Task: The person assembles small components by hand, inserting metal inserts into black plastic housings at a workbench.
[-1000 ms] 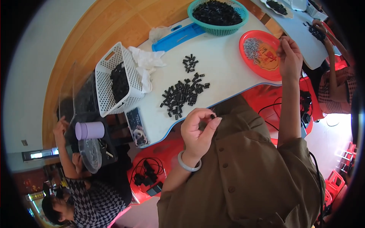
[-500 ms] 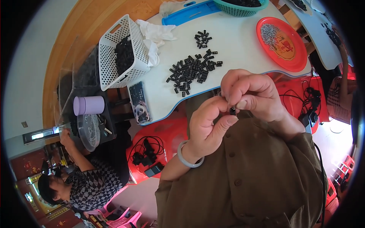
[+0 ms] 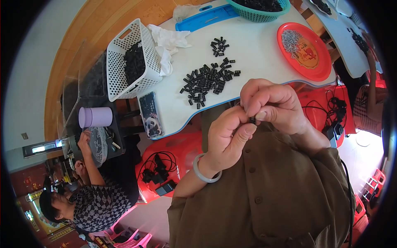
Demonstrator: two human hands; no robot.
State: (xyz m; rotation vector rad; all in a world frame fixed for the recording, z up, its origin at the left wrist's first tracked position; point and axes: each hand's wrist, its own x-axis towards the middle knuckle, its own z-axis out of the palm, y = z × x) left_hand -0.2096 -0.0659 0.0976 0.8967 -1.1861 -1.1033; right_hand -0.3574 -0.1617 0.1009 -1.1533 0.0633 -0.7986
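Note:
Both my hands meet in front of my chest, just off the table's near edge. My left hand (image 3: 226, 134), with a pale bangle (image 3: 206, 170) at the wrist, pinches a small black piece (image 3: 252, 120) between thumb and forefinger. My right hand (image 3: 277, 105) closes its thumb and fingers at the upper end of the same piece; whether it also holds something tiny there is hidden. Beyond my hands, a heap of small black parts (image 3: 206, 80) lies on the white table (image 3: 252, 49). A smaller cluster of similar parts (image 3: 219, 46) sits behind it.
A red plate (image 3: 322, 71) with small silvery pieces stands at right. At left are a white perforated basket (image 3: 153, 53) of black parts, crumpled white cloth (image 3: 169, 37) and a phone (image 3: 151, 115). A blue tray (image 3: 206, 18) and green basket (image 3: 256, 15) stand far back. Another person (image 3: 99, 202) sits left.
My hands stay together, and the black piece has tilted and shows less between my fingers. The person at left has raised a hand toward the clear container beside the purple cup.

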